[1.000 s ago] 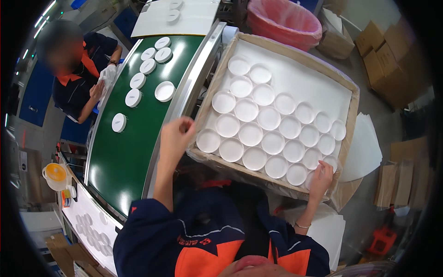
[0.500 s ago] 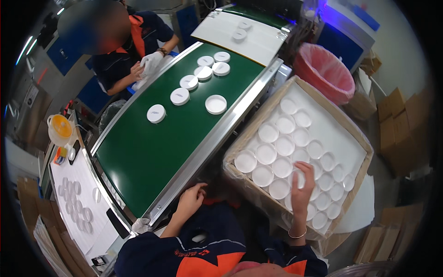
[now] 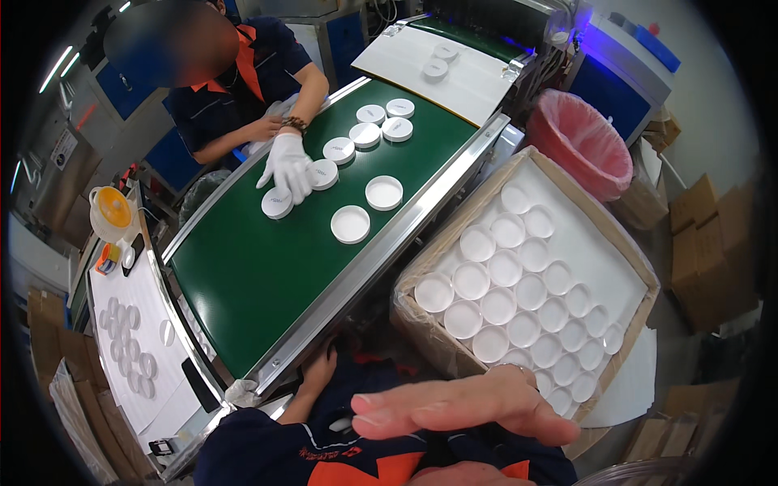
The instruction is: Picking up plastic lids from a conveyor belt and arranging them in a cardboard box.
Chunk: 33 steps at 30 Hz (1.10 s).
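My right hand [image 3: 466, 409] is raised close to the camera, palm flat and fingers stretched out, with nothing in it. It covers part of the near corner of the lined box [image 3: 405, 304]. Rows of shallow round white lids [image 3: 490, 344] lie hollow side up in that box. My left hand [image 3: 319, 368] is low beside the conveyor's near metal edge; shadow hides its fingers. Two hollow-side-up lids [image 3: 350, 224] rest on the green belt [image 3: 259, 300]. Across the belt, a co-worker's white-gloved hand [image 3: 288, 168] touches a printed lid [image 3: 277, 203].
More printed lids [image 3: 339, 150] lie along the belt's far half. Two further lids [image 3: 435, 70] sit on the white panel [image 3: 397, 61] at its far end. A pink-lined bin [image 3: 583, 138] stands beyond the box. A side table [image 3: 166, 405] at left holds several lids.
My right hand has left the lids in the box and come up toward the camera. A second hollow-side-up lid is now on the belt. The co-worker's gloved hand has reached over the belt.
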Motion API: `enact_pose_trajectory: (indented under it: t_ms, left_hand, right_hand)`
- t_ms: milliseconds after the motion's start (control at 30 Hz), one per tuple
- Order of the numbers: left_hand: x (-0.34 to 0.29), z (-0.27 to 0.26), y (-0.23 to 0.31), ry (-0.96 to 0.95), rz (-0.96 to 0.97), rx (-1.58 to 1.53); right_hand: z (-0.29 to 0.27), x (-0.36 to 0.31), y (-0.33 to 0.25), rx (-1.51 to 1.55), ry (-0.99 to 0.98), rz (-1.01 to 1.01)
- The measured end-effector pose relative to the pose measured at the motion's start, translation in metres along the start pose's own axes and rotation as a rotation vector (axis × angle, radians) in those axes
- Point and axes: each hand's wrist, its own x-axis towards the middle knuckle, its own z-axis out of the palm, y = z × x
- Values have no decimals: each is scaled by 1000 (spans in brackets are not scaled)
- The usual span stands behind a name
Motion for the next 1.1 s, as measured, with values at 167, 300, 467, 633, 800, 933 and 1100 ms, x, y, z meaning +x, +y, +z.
enact_pose_trajectory:
  t_ms: [167, 300, 467, 633, 800, 933, 1100]
  left_hand:
    - [3, 10, -7, -33, -36, 23]
    - [3, 7, -2, -53, -81, -3]
    - [11, 3, 2, -164, -106, 10]
    - [38, -22, 54, -762, 41, -447]
    - [114, -101, 150, -469, 109, -602]
    - [206, -114, 130, 131, 299, -199]
    - [265, -95, 85, -96, 245, -93]
  right_hand:
    - [3, -10, 27, 122, -47, -255]
    - [-3, -14, 7, 175, -27, -240]
    - [-4, -42, -21, 164, 89, -186]
    - [-19, -40, -26, 175, -150, -131]
    - [-12, -48, -22, 216, -181, -113]
    - [-2, -50, -24, 265, -136, -80]
    - [0, -50, -23, 253, -155, -75]
